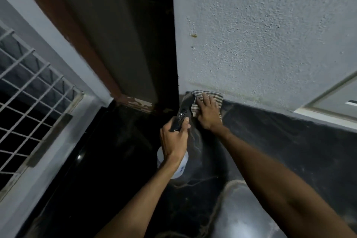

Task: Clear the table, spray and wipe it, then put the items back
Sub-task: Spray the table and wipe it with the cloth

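My right hand [207, 114] presses a striped cloth [218, 97] flat against the far corner of a dark, marbled table top [270, 141], right where it meets the white wall. My left hand [173, 141] grips a spray bottle by its black trigger head [178, 120]. The bottle's white body [181, 168] hangs below my wrist, above the dark surface. Most of the cloth lies hidden under my right palm and fingers.
A rough white wall [260, 35] backs the table. A brown door frame [108, 54] and a dark gap stand to the left. A white window grille [29, 92] is at far left. A pale rounded object [245, 214] sits at the bottom, near my right forearm.
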A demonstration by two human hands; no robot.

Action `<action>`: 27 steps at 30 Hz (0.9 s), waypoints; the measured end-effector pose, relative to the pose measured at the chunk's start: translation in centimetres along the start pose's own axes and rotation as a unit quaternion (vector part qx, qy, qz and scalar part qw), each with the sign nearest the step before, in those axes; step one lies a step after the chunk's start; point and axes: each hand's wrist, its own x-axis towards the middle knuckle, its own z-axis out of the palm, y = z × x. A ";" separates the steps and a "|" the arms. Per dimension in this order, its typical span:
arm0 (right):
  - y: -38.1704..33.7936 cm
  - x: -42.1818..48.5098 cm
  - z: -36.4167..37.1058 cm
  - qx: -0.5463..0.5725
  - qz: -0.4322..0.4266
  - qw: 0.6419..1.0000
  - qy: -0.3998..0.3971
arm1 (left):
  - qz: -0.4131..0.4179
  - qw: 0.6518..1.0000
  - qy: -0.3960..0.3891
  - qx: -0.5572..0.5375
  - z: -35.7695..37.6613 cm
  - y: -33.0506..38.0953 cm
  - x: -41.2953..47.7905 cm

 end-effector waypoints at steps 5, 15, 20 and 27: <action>-3.3 -2.6 2.4 -0.013 -0.175 0.983 -0.049 | 0.038 0.999 -0.002 -0.014 -0.6 -0.4 0.4; 6.0 -9.8 -1.7 0.015 -0.056 0.998 0.023 | 0.023 0.998 -0.057 -0.021 1.8 1.3 -4.3; 12.6 -17.0 -4.0 0.008 -0.051 0.999 0.013 | 0.031 0.995 -0.092 -0.029 6.5 3.9 -9.6; 27.0 -27.5 -10.8 0.094 0.128 0.980 0.119 | 0.094 0.987 -0.129 -0.016 16.6 7.0 -19.6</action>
